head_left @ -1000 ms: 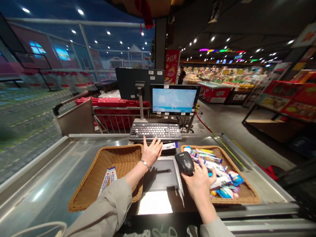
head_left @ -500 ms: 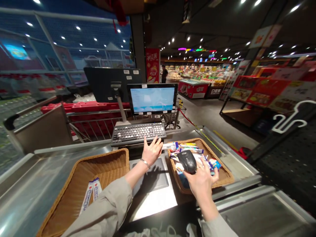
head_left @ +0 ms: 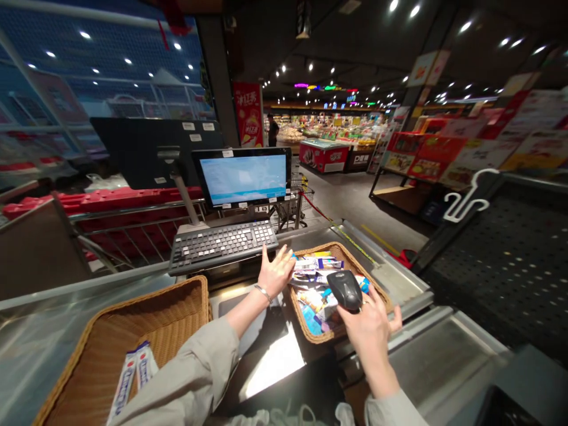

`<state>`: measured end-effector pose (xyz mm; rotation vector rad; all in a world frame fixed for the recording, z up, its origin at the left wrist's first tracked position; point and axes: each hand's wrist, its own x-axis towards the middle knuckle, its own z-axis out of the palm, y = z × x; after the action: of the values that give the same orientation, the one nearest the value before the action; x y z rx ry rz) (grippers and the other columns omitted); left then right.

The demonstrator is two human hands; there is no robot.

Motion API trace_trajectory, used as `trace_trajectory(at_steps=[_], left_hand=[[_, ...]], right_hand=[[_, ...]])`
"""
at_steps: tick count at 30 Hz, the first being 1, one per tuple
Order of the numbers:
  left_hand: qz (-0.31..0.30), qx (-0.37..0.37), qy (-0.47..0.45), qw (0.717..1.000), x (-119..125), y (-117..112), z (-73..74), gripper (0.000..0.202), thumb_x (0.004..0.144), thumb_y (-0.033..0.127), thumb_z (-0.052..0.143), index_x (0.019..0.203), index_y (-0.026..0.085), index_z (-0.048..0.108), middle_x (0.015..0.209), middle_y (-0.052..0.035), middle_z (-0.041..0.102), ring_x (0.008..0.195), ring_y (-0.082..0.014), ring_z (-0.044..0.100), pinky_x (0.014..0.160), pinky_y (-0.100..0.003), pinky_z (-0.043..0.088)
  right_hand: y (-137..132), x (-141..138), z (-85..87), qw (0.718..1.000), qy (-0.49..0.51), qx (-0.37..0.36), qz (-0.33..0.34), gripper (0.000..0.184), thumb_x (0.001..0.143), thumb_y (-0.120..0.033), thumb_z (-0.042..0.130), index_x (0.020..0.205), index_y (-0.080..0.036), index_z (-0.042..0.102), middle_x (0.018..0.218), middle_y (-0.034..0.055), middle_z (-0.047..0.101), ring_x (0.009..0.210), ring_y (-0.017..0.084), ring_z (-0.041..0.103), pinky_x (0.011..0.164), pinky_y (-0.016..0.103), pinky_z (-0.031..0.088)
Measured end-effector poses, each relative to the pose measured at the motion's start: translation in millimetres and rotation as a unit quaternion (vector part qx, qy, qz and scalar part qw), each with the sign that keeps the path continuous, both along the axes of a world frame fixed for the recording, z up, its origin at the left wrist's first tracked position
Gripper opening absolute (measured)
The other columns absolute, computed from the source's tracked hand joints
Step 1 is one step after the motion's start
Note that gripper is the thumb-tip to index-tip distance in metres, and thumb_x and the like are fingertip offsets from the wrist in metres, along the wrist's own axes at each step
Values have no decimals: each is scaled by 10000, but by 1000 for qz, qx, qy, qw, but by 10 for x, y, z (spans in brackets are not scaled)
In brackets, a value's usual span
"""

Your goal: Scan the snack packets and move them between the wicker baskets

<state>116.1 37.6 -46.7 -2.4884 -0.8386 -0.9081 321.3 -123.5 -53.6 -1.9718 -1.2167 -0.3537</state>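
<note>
My right hand (head_left: 370, 325) grips a black handheld barcode scanner (head_left: 345, 290) over the right wicker basket (head_left: 310, 337). Its handle is hidden by my fingers. Below the scanner lie several wrapped snack bars (head_left: 313, 275), white, blue and yellow. My left hand (head_left: 275, 272), fingers spread, hovers by that basket's left rim; its fingertips reach the nearest wrappers, and I see nothing clearly gripped. At the lower left, two white-and-blue snack bars (head_left: 144, 364) rest in the other wicker basket (head_left: 195, 296), partly covered by my left sleeve.
Beyond my left hand are a keyboard (head_left: 224, 244) and a lit monitor (head_left: 248, 177), with a second screen's back (head_left: 151, 151) beside it. The metal counter (head_left: 430, 349) runs to the right. A white hanger hook (head_left: 470, 198) hangs on a black panel.
The view has turned rightward. My left hand has shifted right to the basket rim, where a bar stuck out from its fingers before. The scanner has moved slightly rightward over the basket.
</note>
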Motion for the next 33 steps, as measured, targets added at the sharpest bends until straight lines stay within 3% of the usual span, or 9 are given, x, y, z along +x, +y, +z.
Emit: trace_trajectory(at_steps=[6,15,25,33], left_hand=[[-27,-17,16,999,241,24,-53,292,937,178,545,1208,229,641,1333,-113,654,1362,-312,504,1139,-778,-75],[-67,-6,4,998,543,67,-95,263,954,173,527,1170,225,668,1276,-90,694,1316,-312,553,1144,-763,-104],[-69,-49,25,996,858,138,-156,318,965,173,498,1236,255,641,1311,-81,676,1343,-310,526,1162,-742,-112],[-51,-69,11,996,849,181,-209,302,973,277,514,1242,210,635,1299,-110,680,1304,-344,558,1177,-700,-120]], right_hand=[[-102,166,5,999,8,21,-28,434,802,-601,495,793,-225,713,994,90,759,1210,311,550,1050,517,245],[-247,305,-79,996,-9,11,-91,428,801,-599,473,772,-247,714,972,76,764,1162,305,584,1110,564,120],[-330,405,-159,993,-30,15,-114,409,831,-561,483,691,-249,707,917,76,763,1163,314,590,1105,600,138],[-295,442,-197,993,-27,18,-112,431,831,-586,484,718,-238,712,933,83,761,1170,312,582,1108,594,126]])
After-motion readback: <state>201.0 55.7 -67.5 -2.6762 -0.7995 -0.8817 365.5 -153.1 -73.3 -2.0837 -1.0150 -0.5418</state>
